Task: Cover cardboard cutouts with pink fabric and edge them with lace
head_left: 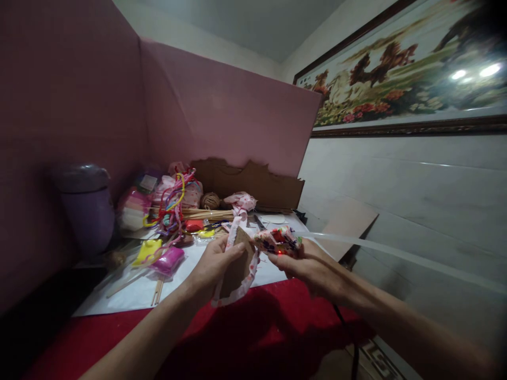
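The cardboard piece (236, 266) is brown, its edging (251, 274) pink-spotted white, the tablecloth (285, 298) deep red.

With my left hand (216, 265) I grip a piece of brown cardboard (238, 270), its edges wrapped in pink-spotted white trim (250, 278), thumb flat on its face. My right hand (303, 266) is closed around a flower-patterned glue gun (274, 240) with a small red light glowing, its front end close to the cardboard's edge. Below me a white sheet (129, 298) lies over red cloth (277, 322). On the sheet, a magenta packet (169, 261) touches a yellow one, near a tangle of coloured fuzzy stems (181, 191); behind are thin wooden sticks (209, 214) and a ball of brown twine (210, 200).
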Demonstrator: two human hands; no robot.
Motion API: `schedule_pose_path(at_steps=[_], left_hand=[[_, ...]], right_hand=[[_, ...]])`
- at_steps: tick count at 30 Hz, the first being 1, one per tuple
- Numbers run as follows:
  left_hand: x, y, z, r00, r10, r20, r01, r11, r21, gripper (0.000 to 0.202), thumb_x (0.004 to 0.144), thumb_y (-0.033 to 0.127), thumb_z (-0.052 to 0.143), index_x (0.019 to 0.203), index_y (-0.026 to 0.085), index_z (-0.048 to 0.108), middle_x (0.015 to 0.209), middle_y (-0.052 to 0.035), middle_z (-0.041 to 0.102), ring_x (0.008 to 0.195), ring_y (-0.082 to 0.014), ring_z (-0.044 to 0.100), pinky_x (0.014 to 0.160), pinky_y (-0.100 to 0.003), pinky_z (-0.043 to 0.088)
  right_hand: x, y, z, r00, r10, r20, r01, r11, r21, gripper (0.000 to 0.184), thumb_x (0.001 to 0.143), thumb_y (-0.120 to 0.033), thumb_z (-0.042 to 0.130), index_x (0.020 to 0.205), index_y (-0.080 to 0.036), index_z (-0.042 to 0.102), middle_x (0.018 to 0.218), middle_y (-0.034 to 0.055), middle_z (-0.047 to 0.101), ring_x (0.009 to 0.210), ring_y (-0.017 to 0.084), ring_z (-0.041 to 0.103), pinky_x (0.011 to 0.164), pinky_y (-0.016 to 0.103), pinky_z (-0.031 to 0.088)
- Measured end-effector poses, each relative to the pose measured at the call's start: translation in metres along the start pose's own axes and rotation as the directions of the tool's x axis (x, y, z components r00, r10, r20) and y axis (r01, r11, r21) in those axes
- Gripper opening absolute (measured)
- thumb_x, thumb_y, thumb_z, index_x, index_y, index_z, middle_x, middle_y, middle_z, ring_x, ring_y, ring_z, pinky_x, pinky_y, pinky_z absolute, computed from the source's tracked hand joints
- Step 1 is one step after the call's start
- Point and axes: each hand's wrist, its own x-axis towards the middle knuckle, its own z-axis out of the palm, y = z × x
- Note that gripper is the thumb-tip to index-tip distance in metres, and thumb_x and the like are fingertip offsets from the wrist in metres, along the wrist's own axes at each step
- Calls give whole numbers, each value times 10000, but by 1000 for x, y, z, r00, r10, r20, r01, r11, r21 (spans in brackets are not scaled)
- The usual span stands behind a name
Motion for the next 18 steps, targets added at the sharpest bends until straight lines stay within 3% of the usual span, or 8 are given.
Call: schedule_pose_path(at_steps=[18], left_hand=[[2, -1, -2, 999, 22, -43, -22, 1000, -2, 229, 738, 302, 646, 899, 156, 574, 700, -37, 643, 521, -123, 570, 509, -250, 435]], right_hand=[[-6, -2, 0, 999, 14, 31, -14, 1000, 8, 269, 801, -369, 531, 625, -181, 453, 578, -18, 419, 529, 105, 362, 473, 235, 256]])
